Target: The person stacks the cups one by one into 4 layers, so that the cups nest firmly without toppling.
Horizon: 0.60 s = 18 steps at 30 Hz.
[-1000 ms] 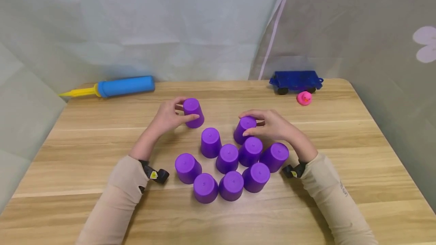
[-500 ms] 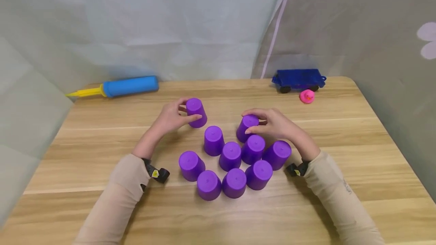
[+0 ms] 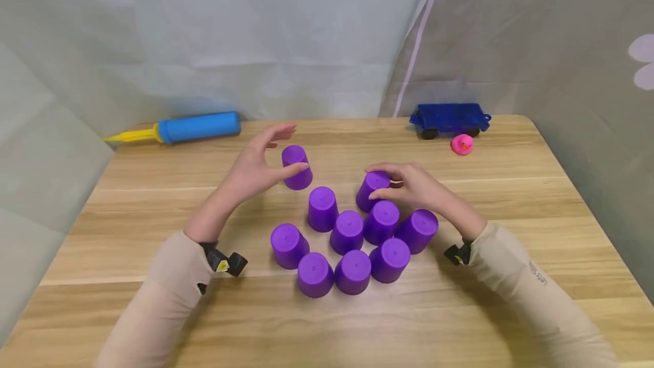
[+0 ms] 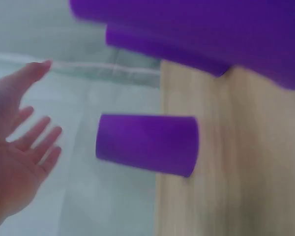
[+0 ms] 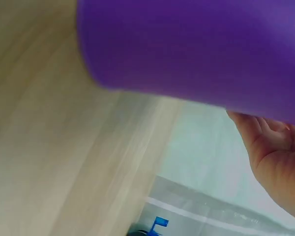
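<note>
Upside-down purple cups stand on the wooden table in the head view. My left hand is spread beside the far left cup, its thumb overlapping that cup's front. In the left wrist view a gap shows between this cup and the hand, whose fingers are extended. My right hand grips another cup at the back right, thumb in front and fingers over the far side. A large purple cup hides the right fingertips in the right wrist view.
Several more purple cups, such as the front one, stand close together nearer me. At the back left lies a blue and yellow hand pump. A blue toy wagon and a pink rubber duck are at the back right.
My left hand has let go of the far left cup, its fingers spreading up and away. The right hand keeps its hold on its cup. The view has shifted slightly.
</note>
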### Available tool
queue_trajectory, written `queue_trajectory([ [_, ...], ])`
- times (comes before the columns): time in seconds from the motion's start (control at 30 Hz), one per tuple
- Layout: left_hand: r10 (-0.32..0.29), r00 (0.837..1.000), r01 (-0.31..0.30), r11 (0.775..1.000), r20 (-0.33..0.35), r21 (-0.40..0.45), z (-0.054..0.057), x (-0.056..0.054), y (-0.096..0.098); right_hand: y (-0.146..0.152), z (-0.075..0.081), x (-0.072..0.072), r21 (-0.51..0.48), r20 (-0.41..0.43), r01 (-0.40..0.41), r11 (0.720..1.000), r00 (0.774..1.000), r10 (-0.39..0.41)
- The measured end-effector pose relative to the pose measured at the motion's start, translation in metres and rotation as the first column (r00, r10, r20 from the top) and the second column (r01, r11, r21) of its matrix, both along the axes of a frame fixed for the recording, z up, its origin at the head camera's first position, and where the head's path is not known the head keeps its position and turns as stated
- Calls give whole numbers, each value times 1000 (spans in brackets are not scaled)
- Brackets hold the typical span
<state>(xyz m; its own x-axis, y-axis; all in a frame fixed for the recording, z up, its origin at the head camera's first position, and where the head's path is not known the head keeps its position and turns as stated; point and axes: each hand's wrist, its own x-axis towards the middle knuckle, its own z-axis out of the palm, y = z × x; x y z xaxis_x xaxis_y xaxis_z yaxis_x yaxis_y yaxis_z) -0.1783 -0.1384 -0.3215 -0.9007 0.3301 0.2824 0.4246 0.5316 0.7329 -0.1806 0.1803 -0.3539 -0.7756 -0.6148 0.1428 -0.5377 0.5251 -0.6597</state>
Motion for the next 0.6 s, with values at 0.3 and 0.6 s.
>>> queue_trajectory([
  [0.3, -233, 967, 228, 972, -103, -53, -9, 26, 19, -3, 8, 2, 63, -81, -74, 995, 994, 79],
  [0.6, -314, 947, 320, 926, 60, -199, -12, 38, 26, -2, 21, -4, 130, -59, -138, 982, 987, 147],
])
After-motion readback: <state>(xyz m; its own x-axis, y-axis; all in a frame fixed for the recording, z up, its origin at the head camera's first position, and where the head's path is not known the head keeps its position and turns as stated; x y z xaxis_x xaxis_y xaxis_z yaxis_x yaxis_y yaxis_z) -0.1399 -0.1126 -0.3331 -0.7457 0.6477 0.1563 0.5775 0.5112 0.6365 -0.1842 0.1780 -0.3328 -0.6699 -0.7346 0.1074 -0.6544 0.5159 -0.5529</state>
